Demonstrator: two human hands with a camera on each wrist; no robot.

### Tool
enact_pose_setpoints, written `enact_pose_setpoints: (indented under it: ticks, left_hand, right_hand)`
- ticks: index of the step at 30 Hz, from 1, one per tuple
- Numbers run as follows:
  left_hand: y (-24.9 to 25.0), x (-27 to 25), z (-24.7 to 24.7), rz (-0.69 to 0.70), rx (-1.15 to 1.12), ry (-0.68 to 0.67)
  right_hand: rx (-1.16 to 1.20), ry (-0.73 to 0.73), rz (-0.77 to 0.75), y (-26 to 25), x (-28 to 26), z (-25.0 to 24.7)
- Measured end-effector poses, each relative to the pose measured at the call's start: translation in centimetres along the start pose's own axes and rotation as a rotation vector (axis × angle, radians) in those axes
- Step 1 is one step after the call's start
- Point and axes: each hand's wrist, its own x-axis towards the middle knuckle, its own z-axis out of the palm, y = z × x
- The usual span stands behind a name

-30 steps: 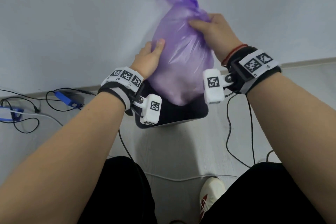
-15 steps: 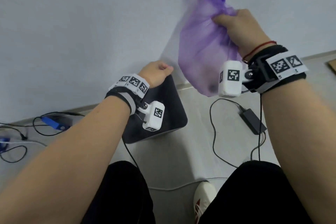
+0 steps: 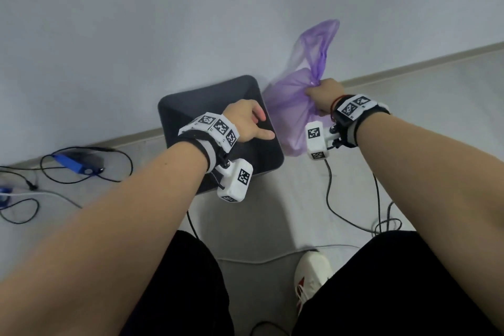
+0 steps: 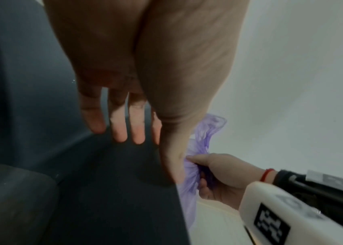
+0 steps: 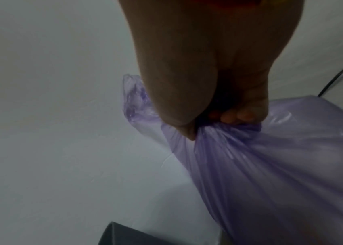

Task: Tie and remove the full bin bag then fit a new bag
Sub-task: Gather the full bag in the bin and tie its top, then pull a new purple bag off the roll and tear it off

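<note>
Around me the floor [image 3: 272, 213] carries loose clutter. Far left, a blue adapter [image 3: 73, 166] lies among looping black cables [image 3: 114, 161] close to the skirting board. A dark cable [image 3: 331, 199] runs across the floor on the right, under my right arm, and a pale cable [image 3: 272, 256] crosses just beyond my white shoe [image 3: 311, 273]. My black trousers [image 3: 191, 289] fill the near edge. The plain grey wall [image 3: 136, 22] stands behind everything.

The dark bin [image 3: 191, 106] sits on the floor against the wall, its opening facing up at me and no bag in it. My left hand [image 3: 246, 124] hangs over its right side with the fingers [image 4: 120, 132] straight and slightly spread, holding nothing; I cannot tell whether they touch the rim.

The purple bag [image 3: 289, 106] is out of the bin, just right of it and near the wall. It is thin, translucent and crumpled, bulging below my grip, with the loose top standing up above my fist as a twisted ruffle. My right hand [image 3: 324, 91] has its fingers curled tight round the gathered neck; the right wrist view shows the plastic [image 5: 271, 165] pleating out from under my knuckles. I cannot see a knot. Whether the bottom of the bag rests on the floor, I cannot tell.
</note>
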Motion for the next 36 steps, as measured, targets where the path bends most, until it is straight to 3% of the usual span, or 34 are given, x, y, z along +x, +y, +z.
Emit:
enact_pose_setpoints:
  ticks: [3, 8, 10, 14, 19, 23, 27, 33, 36]
  left_hand:
    - [-0.6, 0.4, 0.4, -0.015, 0.005, 0.031]
    - [-0.2, 0.6, 0.0, -0.014, -0.017, 0.102]
    - [0.3, 0.6, -0.5, -0.022, -0.027, 0.121]
    - [1.9, -0.5, -1.6, -0.068, -0.058, 0.158]
    - [6.6, -4.5, -3.8, -0.119, -0.078, 0.110]
    - [14.1, -9.9, -8.6, -0.105, -0.052, 0.022]
    - [24.1, -16.2, -15.5, -0.088, -0.042, -0.020]
    - [40.9, -25.2, -24.1, 0.035, -0.117, -0.042]
    - [47.3, -28.9, -25.4, 0.133, -0.150, -0.079]
  right_hand:
    - [0.044, -0.089, 0.011, -0.5, 0.5, 1.0]
    - [-0.092, -0.263, -0.009, -0.7, 0.2, 1.8]
    - [-0.074, -0.228, -0.005, -0.7, 0.2, 1.5]
    - [-0.210, -0.022, -0.007, -1.1, -1.3, -0.4]
    - [-0.209, 0.009, -0.026, -3.1, -6.6, -5.3]
    - [-0.164, -0.089, 0.006, -6.6, -13.2, -12.6]
    - [-0.042, -0.092, 0.071, -11.1, -20.5, -22.2]
    - [0.226, 0.032, 0.136, -18.0, -32.7, -38.0]
    - [0.333, 0.111, 0.151, -19.1, -38.0, -43.9]
